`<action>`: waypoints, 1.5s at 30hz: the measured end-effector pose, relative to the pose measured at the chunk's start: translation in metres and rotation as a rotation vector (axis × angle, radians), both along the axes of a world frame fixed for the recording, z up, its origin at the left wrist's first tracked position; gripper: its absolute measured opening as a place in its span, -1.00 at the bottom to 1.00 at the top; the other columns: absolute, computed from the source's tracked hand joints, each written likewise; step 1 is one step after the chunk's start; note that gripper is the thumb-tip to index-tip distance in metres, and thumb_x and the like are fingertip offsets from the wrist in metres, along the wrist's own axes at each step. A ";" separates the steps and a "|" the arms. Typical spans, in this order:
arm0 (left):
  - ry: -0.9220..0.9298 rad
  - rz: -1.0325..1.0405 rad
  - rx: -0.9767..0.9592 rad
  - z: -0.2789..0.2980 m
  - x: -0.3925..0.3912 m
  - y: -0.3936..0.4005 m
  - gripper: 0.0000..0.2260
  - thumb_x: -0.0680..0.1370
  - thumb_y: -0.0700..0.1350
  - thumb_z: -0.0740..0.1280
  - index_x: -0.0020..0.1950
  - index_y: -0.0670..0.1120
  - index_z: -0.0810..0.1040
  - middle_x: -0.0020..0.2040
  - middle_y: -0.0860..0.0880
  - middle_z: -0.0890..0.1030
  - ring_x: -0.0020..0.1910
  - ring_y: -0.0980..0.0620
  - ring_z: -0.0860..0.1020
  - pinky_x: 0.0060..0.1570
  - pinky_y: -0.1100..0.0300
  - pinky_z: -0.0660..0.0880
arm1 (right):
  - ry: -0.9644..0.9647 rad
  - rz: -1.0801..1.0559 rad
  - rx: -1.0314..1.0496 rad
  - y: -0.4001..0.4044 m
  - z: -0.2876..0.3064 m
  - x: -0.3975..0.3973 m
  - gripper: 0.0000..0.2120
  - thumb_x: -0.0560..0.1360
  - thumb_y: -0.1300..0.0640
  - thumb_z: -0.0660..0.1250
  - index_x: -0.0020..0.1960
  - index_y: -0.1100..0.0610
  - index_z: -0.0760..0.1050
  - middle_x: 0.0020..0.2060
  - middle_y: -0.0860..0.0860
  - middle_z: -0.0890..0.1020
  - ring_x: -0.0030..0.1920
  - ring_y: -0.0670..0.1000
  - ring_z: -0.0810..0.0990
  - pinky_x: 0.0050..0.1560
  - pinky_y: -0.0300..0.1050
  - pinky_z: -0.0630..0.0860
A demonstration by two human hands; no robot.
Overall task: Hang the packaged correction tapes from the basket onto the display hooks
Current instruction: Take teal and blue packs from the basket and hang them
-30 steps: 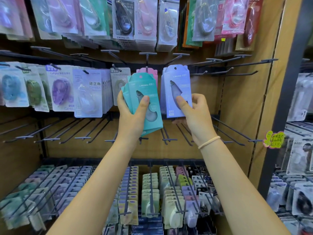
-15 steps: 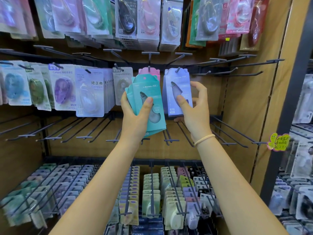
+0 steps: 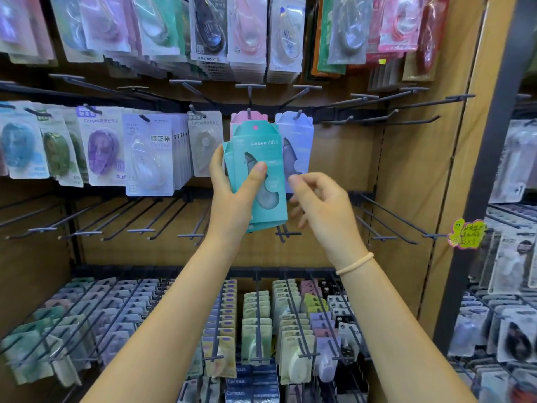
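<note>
My left hand (image 3: 232,199) grips a fanned stack of teal correction tape packs (image 3: 258,158), thumb pressed across the front one. Behind it a pink pack (image 3: 247,116) hangs on a hook. To its right a lilac pack (image 3: 297,141) hangs on its own display hook (image 3: 298,114). My right hand (image 3: 322,205) hovers just below the lilac pack, fingers loosely curled and holding nothing. No basket is in view.
Bare black hooks (image 3: 406,112) stick out to the right of the lilac pack, and another bare row (image 3: 116,219) runs below. Packed rows of correction tapes hang above (image 3: 209,30), at left (image 3: 148,158) and low down (image 3: 261,330). A wooden side panel (image 3: 436,170) bounds the right.
My right hand has let go of the lilac pack, which now hangs on its hook, and has dropped away below it. The left hand still grips the teal stack.
</note>
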State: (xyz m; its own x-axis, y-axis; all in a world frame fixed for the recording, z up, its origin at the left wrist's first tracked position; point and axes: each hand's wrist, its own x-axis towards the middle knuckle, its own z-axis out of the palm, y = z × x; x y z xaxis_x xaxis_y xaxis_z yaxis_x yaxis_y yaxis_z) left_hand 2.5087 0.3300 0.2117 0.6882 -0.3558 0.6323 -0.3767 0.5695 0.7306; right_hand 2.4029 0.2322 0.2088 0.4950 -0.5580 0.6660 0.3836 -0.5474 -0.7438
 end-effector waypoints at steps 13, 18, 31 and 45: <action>0.088 -0.123 0.182 0.004 -0.003 0.008 -0.66 0.71 0.09 0.22 0.41 -0.05 0.49 0.21 -0.06 0.69 0.14 -0.06 0.69 0.11 -0.07 0.64 | -0.007 0.106 0.072 0.016 -0.003 -0.008 -0.73 0.61 0.01 0.34 0.19 0.14 0.41 0.05 0.11 0.63 -0.08 0.05 0.72 -0.29 0.05 0.66; 0.069 -0.099 0.152 -0.002 0.000 0.011 -0.75 0.70 0.04 0.23 0.26 -0.06 0.56 0.10 -0.03 0.73 0.03 0.00 0.71 -0.04 0.08 0.66 | -0.057 0.156 0.106 0.019 0.000 -0.010 -0.75 0.64 0.03 0.28 0.23 0.11 0.34 0.07 0.04 0.66 -0.04 0.00 0.73 -0.33 -0.07 0.68; 0.157 0.018 0.143 -0.013 0.014 0.018 -0.61 0.67 0.13 0.26 0.34 -0.13 0.52 0.15 -0.05 0.71 0.09 -0.04 0.70 -0.06 0.15 0.65 | -0.089 -0.015 0.058 -0.014 0.009 -0.002 -0.78 0.64 0.04 0.30 0.21 0.05 0.33 0.09 0.05 0.65 -0.04 0.07 0.71 -0.40 -0.15 0.59; 0.176 -0.051 0.098 -0.013 0.016 0.023 -0.72 0.70 0.10 0.21 0.25 -0.04 0.57 0.04 0.03 0.74 -0.08 0.12 0.71 -0.22 0.28 0.60 | -0.091 -0.066 0.046 -0.018 0.011 0.009 -0.70 0.63 0.02 0.31 0.28 0.01 0.29 0.11 0.06 0.65 -0.26 0.01 0.70 -0.41 -0.24 0.57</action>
